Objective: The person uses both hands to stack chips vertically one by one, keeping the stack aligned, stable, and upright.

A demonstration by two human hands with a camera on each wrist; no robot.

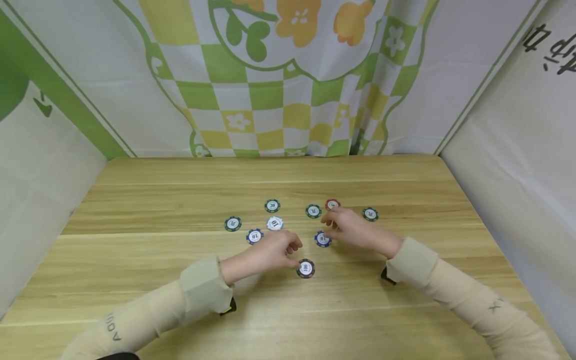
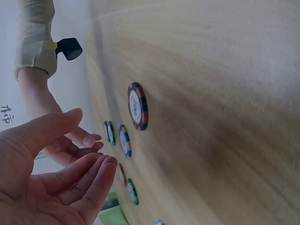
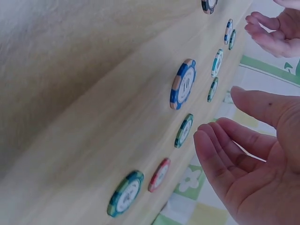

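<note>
My left hand [image 1: 270,251] hovers over the wooden table with loosely bent fingers, holding nothing. Its thumb is right beside a black-and-orange 100 poker chip [image 1: 305,268]. My right hand [image 1: 353,228], also with nothing between thumb and fingers, hangs above a blue 10 chip [image 1: 322,239]. In the head view its fingertips overlap a red 5 chip [image 1: 332,204]. A green 20 chip [image 1: 313,211] lies just left of the red one, and another green chip [image 1: 370,214] is farther right. Both wrist views show a gap between thumb and fingers, with the chips flat below.
Beyond the left hand lie a second blue 10 chip [image 1: 254,236], a white 10 chip [image 1: 275,223] and two green 20 chips, one at the far left [image 1: 232,223]. A patterned curtain [image 1: 288,100] hangs behind the table [image 1: 180,172], with white cloth at both sides.
</note>
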